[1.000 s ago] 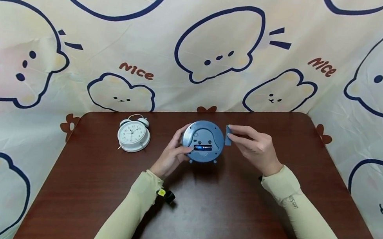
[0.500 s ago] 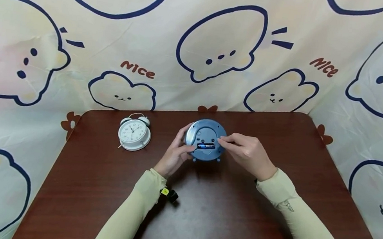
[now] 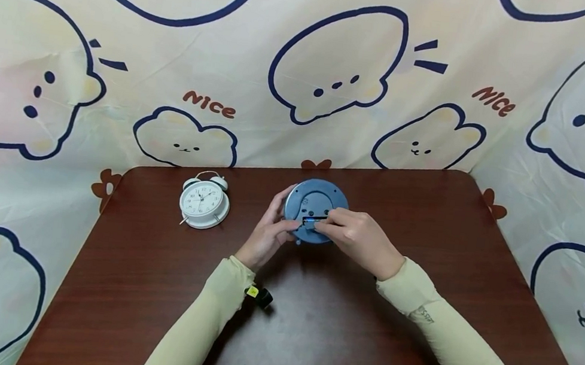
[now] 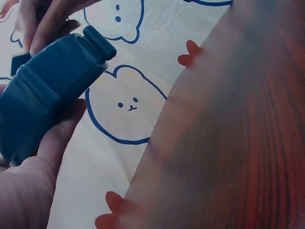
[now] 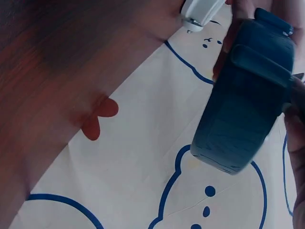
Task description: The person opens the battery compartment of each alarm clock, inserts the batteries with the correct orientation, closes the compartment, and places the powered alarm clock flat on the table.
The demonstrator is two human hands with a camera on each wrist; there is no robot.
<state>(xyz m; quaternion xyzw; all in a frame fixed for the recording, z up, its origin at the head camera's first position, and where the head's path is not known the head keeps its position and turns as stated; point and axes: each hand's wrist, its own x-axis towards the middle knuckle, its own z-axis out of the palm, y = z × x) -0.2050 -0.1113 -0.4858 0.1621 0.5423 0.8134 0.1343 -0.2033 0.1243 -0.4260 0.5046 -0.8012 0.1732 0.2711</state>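
A round blue alarm clock (image 3: pixel 316 190) is held up with its back toward me. My left hand (image 3: pixel 266 235) grips it by the left side, thumb on the back near the bottom. A battery (image 3: pixel 310 218) lies in its open compartment, partly covered by the right fingers. My right hand (image 3: pixel 364 239) pinches a small blue battery cover (image 4: pixel 20 62), its fingertips right at the compartment. In the left wrist view the cover shows beside the clock's back. The right wrist view shows the clock's rounded blue body from its side, the front hidden.
A white twin-bell alarm clock (image 3: pixel 202 201) stands on the dark brown table (image 3: pixel 307 335), left of the hands. Behind the table hangs a pale cloth (image 3: pixel 286 145) with cartoon drawings. A small black wrist device (image 3: pixel 260 297) is on the left sleeve.
My right hand has brought the battery cover leftward from beside the clock to the battery compartment. The left hand keeps its grip on the blue clock, which has shifted slightly right and up.
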